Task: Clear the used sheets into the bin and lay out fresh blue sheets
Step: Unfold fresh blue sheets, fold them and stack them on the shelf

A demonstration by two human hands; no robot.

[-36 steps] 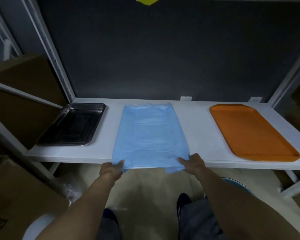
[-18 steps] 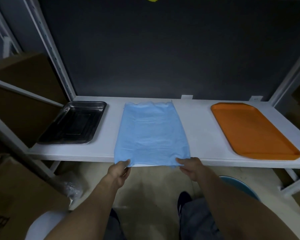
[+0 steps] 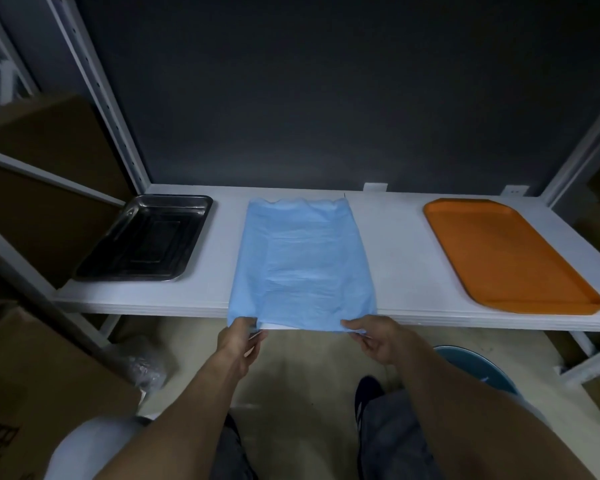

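Head view: pinching blue sheet (image 3: 302, 261) by its near corners with left hand (image 3: 239, 337) and right hand (image 3: 378, 336), at near edge of shelf (image 3: 395, 244). Pull evenly, keep square, flatten wrinkles before letting go.

Only partial, unreadable dark lettering shows on the cardboard box (image 3: 32, 393).

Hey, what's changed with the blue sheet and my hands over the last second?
The near edge of the blue sheet, which hung below the front of the shelf a second ago, now lies almost along it. The left hand and right hand rose with it, still pinching the near corners. The steel tray and orange tray stayed put.
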